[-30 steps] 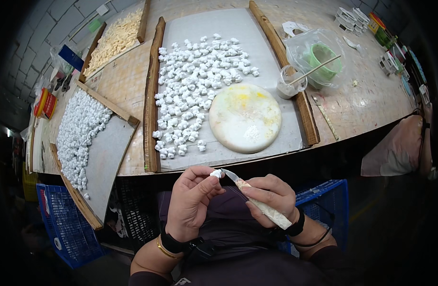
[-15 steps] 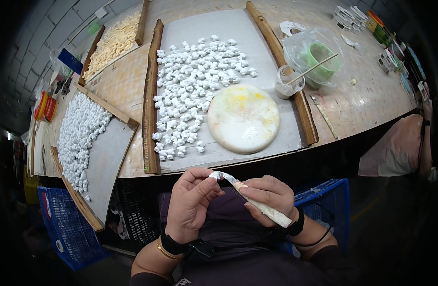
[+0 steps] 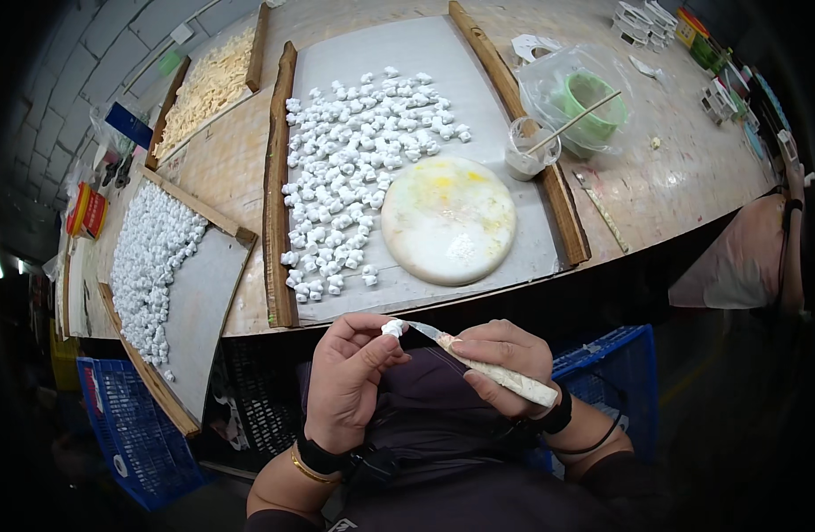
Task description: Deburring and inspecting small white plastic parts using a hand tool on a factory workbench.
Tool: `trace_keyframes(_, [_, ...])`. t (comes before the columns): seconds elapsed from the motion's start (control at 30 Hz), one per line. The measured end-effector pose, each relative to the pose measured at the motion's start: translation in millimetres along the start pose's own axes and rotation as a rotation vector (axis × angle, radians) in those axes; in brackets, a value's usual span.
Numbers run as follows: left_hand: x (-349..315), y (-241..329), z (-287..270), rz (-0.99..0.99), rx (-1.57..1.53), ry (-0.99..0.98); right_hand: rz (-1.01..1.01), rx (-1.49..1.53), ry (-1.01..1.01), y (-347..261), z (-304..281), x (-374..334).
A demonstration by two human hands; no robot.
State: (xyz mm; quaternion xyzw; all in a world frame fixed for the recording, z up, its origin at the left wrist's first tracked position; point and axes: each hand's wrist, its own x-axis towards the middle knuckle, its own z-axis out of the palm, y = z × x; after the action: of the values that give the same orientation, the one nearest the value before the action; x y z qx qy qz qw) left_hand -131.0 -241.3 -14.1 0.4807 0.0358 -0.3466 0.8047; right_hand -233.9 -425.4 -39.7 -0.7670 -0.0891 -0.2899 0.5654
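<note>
My left hand [image 3: 350,377] pinches a small white knobbly piece [image 3: 393,328] between thumb and fingertips. In my right hand [image 3: 505,359] is a small palette knife [image 3: 505,379] with a thick, pale, wrapped handle. Its thin metal blade points left, and the tip is at or just beside the white piece; contact is hard to tell. Both hands are in front of my body, just off the table's near edge. Beyond them, many similar white pieces [image 3: 363,133] lie spread on a grey-lined board [image 3: 381,53], beside a round whitish slab [image 3: 449,222] with yellow smears.
Wooden rails [image 3: 279,195] flank the board. At right stand a clear cup [image 3: 523,164] with a stick and a green bowl [image 3: 578,111] in plastic. Another tray of white pieces [image 3: 155,266] sits left. Blue crates [image 3: 137,434] are below. A person's arm [image 3: 793,239] shows far right.
The knife blade has drawn back slightly to the right from the white piece, with my right hand moving right and a little down. My left hand stays nearly still. The view has shifted slightly.
</note>
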Motion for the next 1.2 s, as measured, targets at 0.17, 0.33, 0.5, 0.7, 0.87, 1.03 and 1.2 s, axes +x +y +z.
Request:
trace_keyframes(0.17, [0.0, -0.2, -0.6, 0.008, 0.007, -0.018, 0.007, 0.042, -0.019, 2.0, 0.0, 3.7])
trace_keyframes(0.33, [0.4, 0.4, -1.0, 0.019, 0.067, -0.028, 0.025, 0.063, -0.057, 3.6, -0.4, 3.7])
trace_keyframes(0.5, [0.2, -0.2, -3.4, 0.038, 0.093, -0.022, 0.031, 0.073, -0.070, 4.0, -5.3, 3.4])
trace_keyframes(0.7, [-1.2, 0.4, -1.5, -0.009, 0.051, -0.004, -0.026, 0.058, -0.024, 5.0, -2.2, 3.3])
trace_keyframes(0.87, [-1.1, -1.3, -2.9, -0.022, 0.000, -0.031, -0.042, -0.027, -0.044, -1.0, 0.1, 3.0])
trace_keyframes(1.03, [-2.9, -1.2, -0.2, -0.054, -0.051, -0.036, -0.104, -0.086, -0.035, 3.3, 0.8, -1.6])
trace_keyframes(1.2, [-2.5, -1.1, -0.2, -0.046, -0.044, -0.027, -0.071, -0.075, 0.001, 3.6, 0.5, -5.0])
